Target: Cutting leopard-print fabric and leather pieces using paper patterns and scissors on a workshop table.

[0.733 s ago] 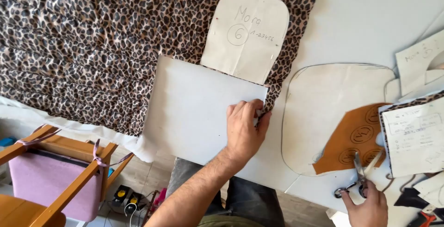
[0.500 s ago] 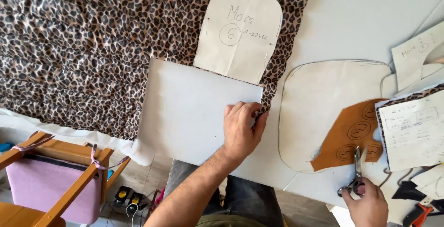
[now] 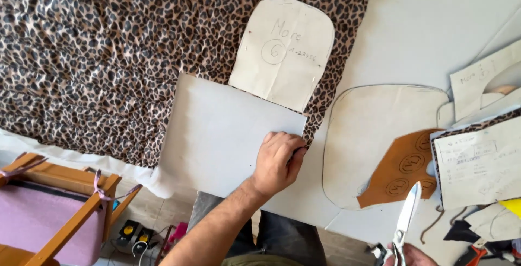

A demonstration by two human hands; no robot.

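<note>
My left hand (image 3: 278,160) grips the right edge of the folded-back flap (image 3: 222,133) of leopard-print fabric (image 3: 125,43), whose white underside faces up. A cream paper pattern piece (image 3: 285,49) with rounded top lies on the fabric just beyond the flap. My right hand (image 3: 412,256) is at the bottom edge, holding scissors (image 3: 406,220) with the blades pointing up and away from me. The scissors hover above the white table, near a brown pattern piece (image 3: 401,168).
A large rounded cream pattern (image 3: 374,136) lies on the white table (image 3: 434,22) right of the fabric. More paper patterns and a fabric-backed sheet (image 3: 480,157) pile at the right. A wooden chair with pink seat (image 3: 49,212) stands lower left on the floor.
My right hand has lifted the scissors off the brown piece and raised the blades upright. My left hand stays on the flap's edge; the view shifted slightly.
</note>
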